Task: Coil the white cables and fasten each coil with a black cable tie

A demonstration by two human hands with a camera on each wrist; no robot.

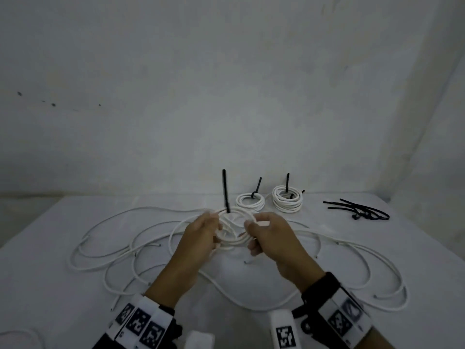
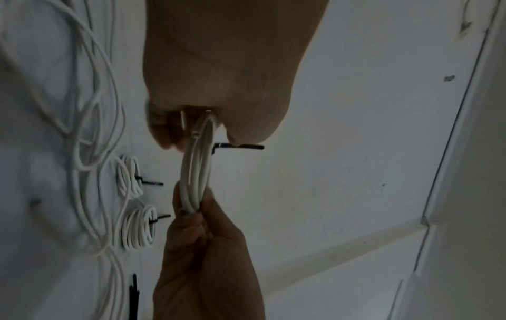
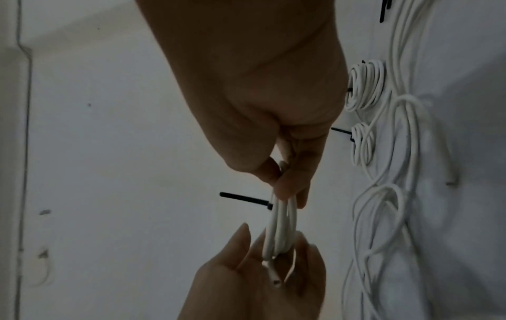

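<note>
While the head view shows the left hand [image 1: 201, 231] and right hand [image 1: 270, 235] holding a coil [image 1: 235, 239] above the table [image 1: 327, 250], its tie [image 1: 224, 190] stands upright. Both wrist views show fingers [image 2: 189, 218] curled, pinching opposite sides of the coil.

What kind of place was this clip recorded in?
Probably a bare indoor recording setup: a plain white table against an unadorned white wall, holding only loose white cables, two tied white cable coils and spare black cable ties.
</note>
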